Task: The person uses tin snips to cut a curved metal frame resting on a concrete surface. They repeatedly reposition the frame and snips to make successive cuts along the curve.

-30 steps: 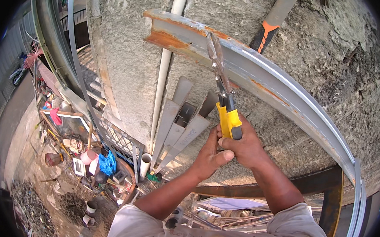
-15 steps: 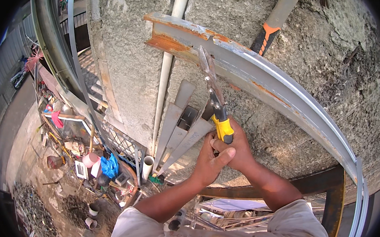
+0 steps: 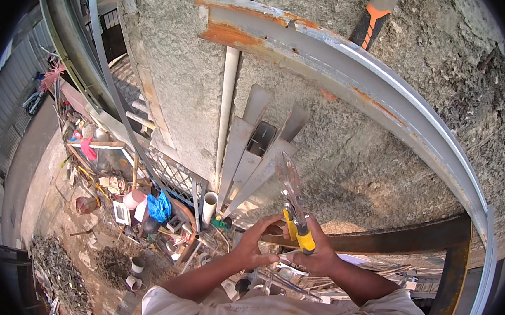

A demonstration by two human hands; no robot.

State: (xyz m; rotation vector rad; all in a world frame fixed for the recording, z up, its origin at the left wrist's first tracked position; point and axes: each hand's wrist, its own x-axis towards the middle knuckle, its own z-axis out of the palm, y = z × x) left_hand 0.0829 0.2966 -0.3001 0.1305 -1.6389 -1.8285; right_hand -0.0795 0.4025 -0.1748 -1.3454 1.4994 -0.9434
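A pair of tin snips [image 3: 290, 181] with yellow-and-black handles and worn metal blades points up and away from me. My right hand [image 3: 323, 258] is closed around its handles. My left hand [image 3: 252, 248] is just left of the handles, its fingers and thumb apart; whether a fingertip touches the handle is hidden. Beyond the snips a long grey steel channel [image 3: 340, 72], rusty at its far left end, runs across to the lower right. Several flat grey metal pieces [image 3: 237, 150] stand just left of the blades.
A hammer [image 3: 375, 20] with an orange-and-black grip lies at the top right on the rough concrete wall [image 3: 435, 86]. A thin white pipe [image 3: 225, 106] runs along it. Far below left is ground with buckets [image 3: 136, 271], a blue bag [image 3: 159, 207] and rubble. A dark beam [image 3: 398, 238] crosses nearby.
The snips have come back toward me, away from the steel channel. My left hand has come off my right hand and spread its fingers. The view has shifted slightly.
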